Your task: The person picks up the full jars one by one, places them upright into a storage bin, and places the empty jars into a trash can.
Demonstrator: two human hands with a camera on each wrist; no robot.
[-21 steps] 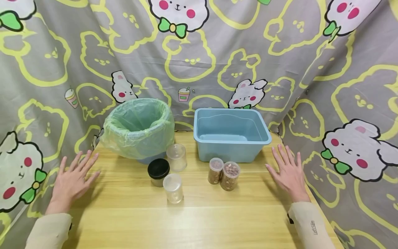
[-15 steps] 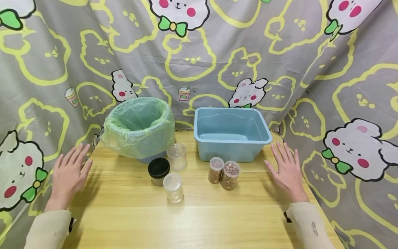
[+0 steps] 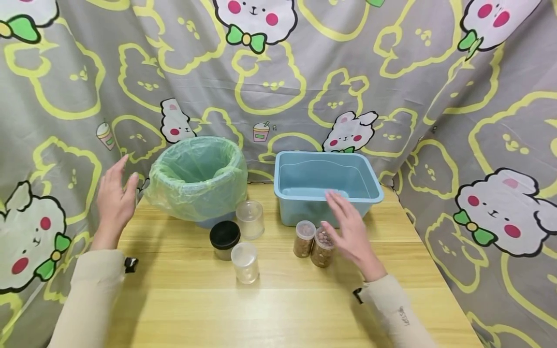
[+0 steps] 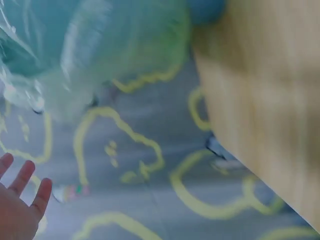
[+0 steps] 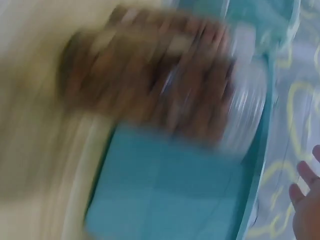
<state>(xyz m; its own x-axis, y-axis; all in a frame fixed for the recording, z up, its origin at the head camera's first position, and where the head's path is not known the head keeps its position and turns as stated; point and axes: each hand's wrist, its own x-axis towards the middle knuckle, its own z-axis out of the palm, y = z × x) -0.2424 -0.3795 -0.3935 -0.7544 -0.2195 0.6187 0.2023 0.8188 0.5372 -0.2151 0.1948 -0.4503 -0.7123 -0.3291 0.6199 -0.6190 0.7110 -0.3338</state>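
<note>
The right hand (image 3: 349, 231) hangs by 2 jars of brown bits (image 3: 304, 242) in front of the blue tub (image 3: 295, 209), fingers stretched out, holding nothing. This looks like reaching; a grip would need them to curl. Near the bagged bin (image 3: 204, 199), the left hand (image 3: 115, 199) holds nothing, fingers apart.

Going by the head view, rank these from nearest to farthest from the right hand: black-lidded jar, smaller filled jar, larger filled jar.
From the right hand:
1. Larger filled jar: just left of the hand, partly hidden by it.
2. Smaller filled jar: left of the larger one.
3. Black-lidded jar: farther left, below the lined bin.
</note>
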